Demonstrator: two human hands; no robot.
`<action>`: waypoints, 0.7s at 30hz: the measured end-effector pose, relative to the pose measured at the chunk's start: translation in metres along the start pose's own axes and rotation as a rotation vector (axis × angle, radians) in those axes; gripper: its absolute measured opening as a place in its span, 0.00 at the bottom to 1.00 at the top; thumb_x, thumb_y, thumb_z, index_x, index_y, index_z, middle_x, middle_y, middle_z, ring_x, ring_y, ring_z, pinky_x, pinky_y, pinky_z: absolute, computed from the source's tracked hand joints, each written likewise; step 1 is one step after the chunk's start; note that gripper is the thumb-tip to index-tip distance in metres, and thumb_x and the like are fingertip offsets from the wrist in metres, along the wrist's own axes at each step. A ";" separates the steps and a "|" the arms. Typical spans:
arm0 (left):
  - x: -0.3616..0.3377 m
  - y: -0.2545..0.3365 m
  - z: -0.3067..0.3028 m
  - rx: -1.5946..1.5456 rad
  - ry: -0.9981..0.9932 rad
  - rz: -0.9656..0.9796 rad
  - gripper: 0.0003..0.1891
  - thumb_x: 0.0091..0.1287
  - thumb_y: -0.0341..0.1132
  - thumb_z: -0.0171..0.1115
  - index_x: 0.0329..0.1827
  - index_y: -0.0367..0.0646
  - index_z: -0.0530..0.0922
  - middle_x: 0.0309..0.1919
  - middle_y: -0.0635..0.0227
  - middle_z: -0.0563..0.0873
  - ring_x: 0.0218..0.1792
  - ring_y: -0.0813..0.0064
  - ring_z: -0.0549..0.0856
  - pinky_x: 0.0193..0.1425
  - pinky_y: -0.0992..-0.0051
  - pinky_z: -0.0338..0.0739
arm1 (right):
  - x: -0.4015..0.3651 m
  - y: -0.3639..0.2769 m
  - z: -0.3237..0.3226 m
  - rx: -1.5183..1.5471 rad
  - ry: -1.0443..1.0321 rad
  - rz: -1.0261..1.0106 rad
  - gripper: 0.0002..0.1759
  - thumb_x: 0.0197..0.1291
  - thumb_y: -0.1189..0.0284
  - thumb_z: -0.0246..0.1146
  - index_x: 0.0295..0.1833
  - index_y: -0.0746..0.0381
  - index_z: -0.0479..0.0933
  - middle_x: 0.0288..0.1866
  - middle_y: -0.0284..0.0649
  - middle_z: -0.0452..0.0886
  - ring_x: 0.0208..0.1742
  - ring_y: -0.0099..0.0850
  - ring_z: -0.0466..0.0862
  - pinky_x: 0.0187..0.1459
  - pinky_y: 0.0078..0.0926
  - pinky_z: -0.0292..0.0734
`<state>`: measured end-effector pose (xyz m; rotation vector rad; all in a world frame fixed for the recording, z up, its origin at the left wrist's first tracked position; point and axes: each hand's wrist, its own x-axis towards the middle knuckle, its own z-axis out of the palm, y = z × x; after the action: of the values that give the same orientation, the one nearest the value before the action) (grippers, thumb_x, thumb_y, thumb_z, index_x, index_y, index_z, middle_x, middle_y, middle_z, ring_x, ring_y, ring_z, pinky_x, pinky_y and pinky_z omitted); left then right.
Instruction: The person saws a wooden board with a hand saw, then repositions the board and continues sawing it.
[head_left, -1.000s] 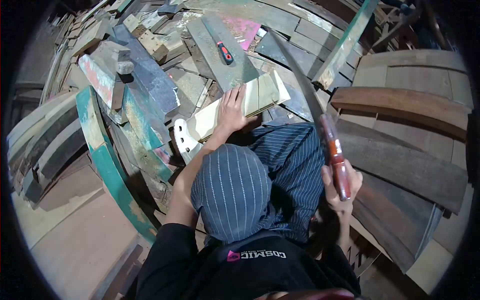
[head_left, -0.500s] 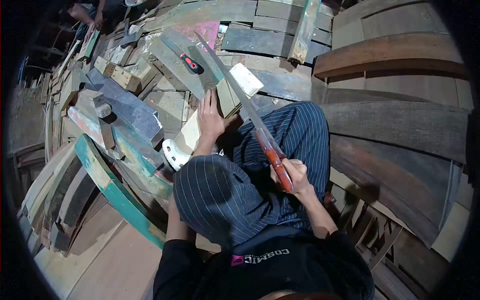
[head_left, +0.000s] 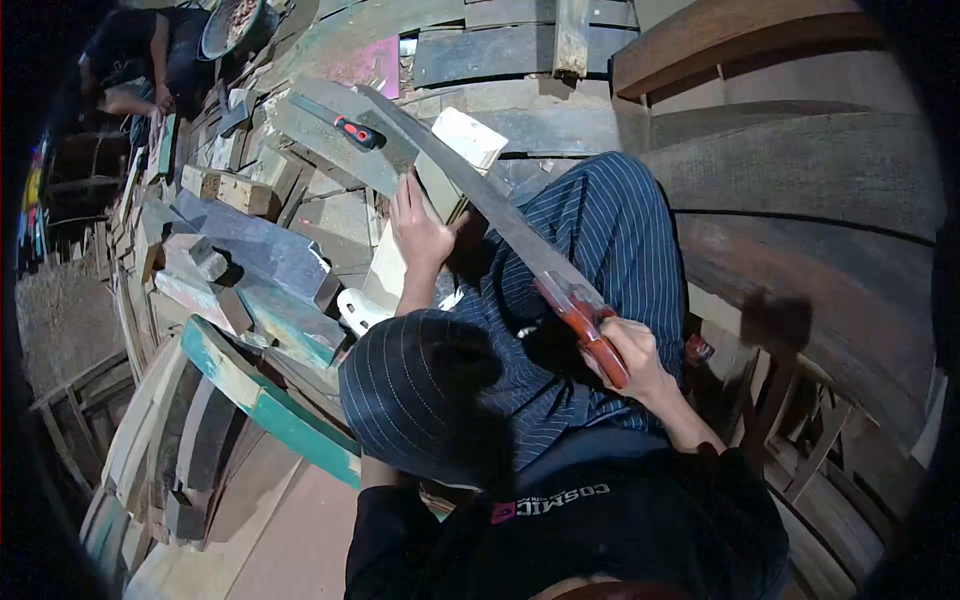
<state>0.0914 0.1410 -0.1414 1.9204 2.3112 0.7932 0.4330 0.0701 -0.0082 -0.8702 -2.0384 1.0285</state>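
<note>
My right hand (head_left: 630, 358) is closed round the red-brown handle of a long handsaw (head_left: 490, 205). The saw's blade slants up and to the left over a pale board (head_left: 435, 188). On that board's left side rests my left hand (head_left: 420, 230), its fingers stretched out and lying against the edge. A chisel-like tool with a red and black handle (head_left: 360, 134) lies on a grey-green plank (head_left: 290, 120) just beyond my left hand. A small white-topped block (head_left: 468, 138) sits behind the blade.
Wood offcuts and a dark block (head_left: 255, 235) are piled at left, beside a curved teal piece (head_left: 285, 415). Another person (head_left: 150, 60) sits at the upper left near a bucket (head_left: 240, 25). Large curved boards (head_left: 800, 165) lie at right.
The view has shifted, so more of the other person and the bucket shows. My right hand and the saw have moved a little toward the lower right; the blade shows broader.
</note>
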 end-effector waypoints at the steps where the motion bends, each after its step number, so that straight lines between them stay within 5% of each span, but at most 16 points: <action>1: 0.000 0.000 0.000 0.003 -0.004 -0.002 0.62 0.40 0.50 0.87 0.78 0.33 0.63 0.70 0.44 0.74 0.68 0.43 0.73 0.75 0.51 0.66 | 0.000 0.000 0.000 -0.027 0.028 -0.021 0.13 0.51 0.80 0.76 0.37 0.66 0.77 0.26 0.43 0.79 0.25 0.43 0.84 0.31 0.37 0.80; 5: -0.001 -0.005 0.004 0.044 -0.003 0.000 0.62 0.41 0.52 0.86 0.79 0.33 0.63 0.70 0.43 0.73 0.68 0.43 0.73 0.75 0.50 0.66 | 0.022 0.018 0.001 -0.052 0.004 -0.069 0.11 0.51 0.81 0.74 0.30 0.66 0.76 0.23 0.42 0.78 0.21 0.40 0.83 0.25 0.35 0.79; 7: -0.001 -0.008 0.005 0.078 0.001 0.027 0.62 0.42 0.56 0.85 0.79 0.33 0.63 0.71 0.42 0.73 0.68 0.42 0.73 0.75 0.50 0.67 | 0.047 0.025 0.016 0.041 0.006 -0.035 0.10 0.53 0.79 0.73 0.34 0.66 0.76 0.24 0.46 0.81 0.24 0.45 0.85 0.28 0.37 0.81; 11: 0.003 0.004 -0.003 -0.028 -0.007 -0.035 0.57 0.40 0.36 0.84 0.76 0.28 0.65 0.70 0.40 0.73 0.69 0.39 0.73 0.75 0.52 0.68 | 0.105 0.050 0.054 0.075 -0.009 -0.082 0.10 0.57 0.77 0.72 0.39 0.66 0.77 0.26 0.48 0.82 0.27 0.48 0.86 0.30 0.38 0.81; 16: 0.003 0.002 -0.006 -0.027 -0.046 -0.047 0.58 0.40 0.40 0.85 0.76 0.28 0.65 0.71 0.40 0.72 0.68 0.39 0.73 0.74 0.52 0.69 | 0.130 0.065 0.069 0.037 -0.038 -0.107 0.13 0.57 0.74 0.73 0.38 0.64 0.74 0.28 0.49 0.82 0.30 0.50 0.86 0.32 0.43 0.82; 21: 0.000 -0.001 -0.001 0.035 -0.003 0.001 0.63 0.40 0.52 0.86 0.79 0.32 0.63 0.68 0.43 0.74 0.67 0.44 0.74 0.74 0.52 0.68 | 0.050 0.056 0.029 -0.042 -0.110 -0.084 0.12 0.54 0.76 0.74 0.38 0.65 0.76 0.28 0.49 0.82 0.30 0.48 0.86 0.34 0.40 0.82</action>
<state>0.0900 0.1406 -0.1407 1.9354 2.3381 0.7538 0.3963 0.1244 -0.0552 -0.7573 -2.1762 1.0102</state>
